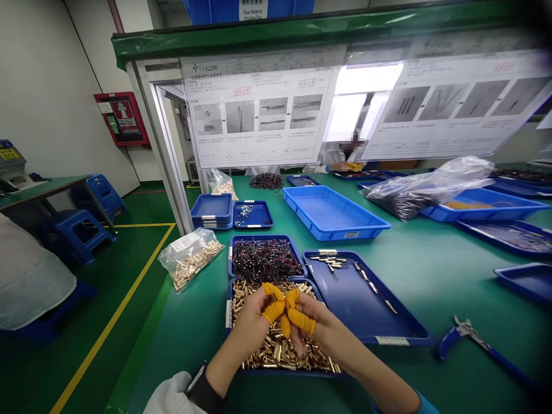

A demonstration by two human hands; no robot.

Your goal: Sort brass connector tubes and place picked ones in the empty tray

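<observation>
My left hand point(254, 316) and my right hand point(317, 322) meet above a blue tray point(229, 315) full of small brass-coloured metal sleeves point(282, 352). Yellow finger cots cover several fingertips of both hands. Thumbs and fingers are pinched together, almost touching; whatever lies between them is hidden. Just beyond, another tray holds a heap of short black and red wires point(265, 259). To the right, a larger blue tray point(366, 310) carries a few brass-tipped wire pieces point(331, 261) and a row of similar pieces point(375, 287).
Blue-handled pliers point(466, 330) lie at the right. A plastic bag of brass sleeves point(194, 261) rests at the left edge, near stacked trays point(211, 210). An empty-looking blue bin point(336, 213) and a clear bag point(426, 187) stand farther back. Another person's gloved hand point(347, 167) shows behind hanging sheets.
</observation>
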